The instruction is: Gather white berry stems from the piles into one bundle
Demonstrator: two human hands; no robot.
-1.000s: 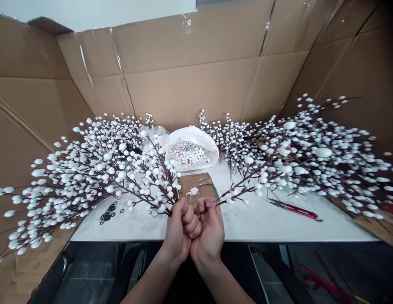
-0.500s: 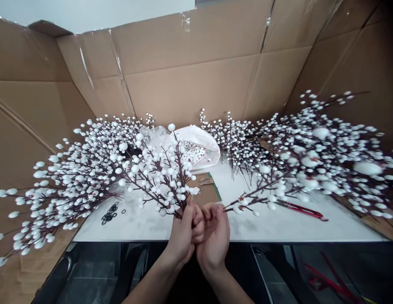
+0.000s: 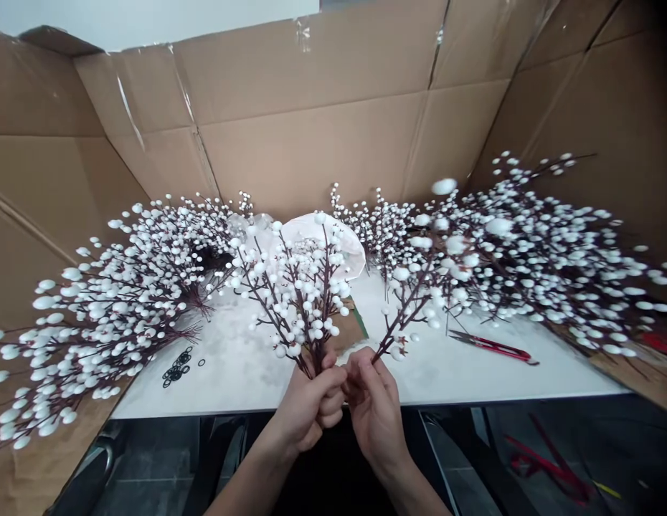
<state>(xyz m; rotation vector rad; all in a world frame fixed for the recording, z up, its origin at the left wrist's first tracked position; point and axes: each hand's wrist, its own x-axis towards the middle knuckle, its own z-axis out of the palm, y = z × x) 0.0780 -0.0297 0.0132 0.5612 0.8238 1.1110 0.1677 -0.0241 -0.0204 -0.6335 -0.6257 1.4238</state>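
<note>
My left hand (image 3: 315,401) is closed around the dark stems of a bunch of white berry branches (image 3: 298,294), which fans upward over the table. Close beside it, my right hand (image 3: 374,401) pinches the stem of a separate white berry branch (image 3: 412,297) that leans to the right. The fingers of both hands nearly meet, and the lower stem ends are hidden in them. Behind the bunch lies a white plastic bag (image 3: 347,247) with loose white berries, partly covered by the branches.
Piles of berry branches lie at the left (image 3: 129,294) and the right (image 3: 549,265). Small black rings (image 3: 176,369) rest on the white table (image 3: 231,380) at left, red-handled scissors (image 3: 495,347) at right. Cardboard walls (image 3: 312,143) enclose the back and sides.
The branch in my right hand has swung from leaning far right to more upright. My left hand's bunch has turned slightly upright, and the hands have moved a little apart. The view has shifted slightly.
</note>
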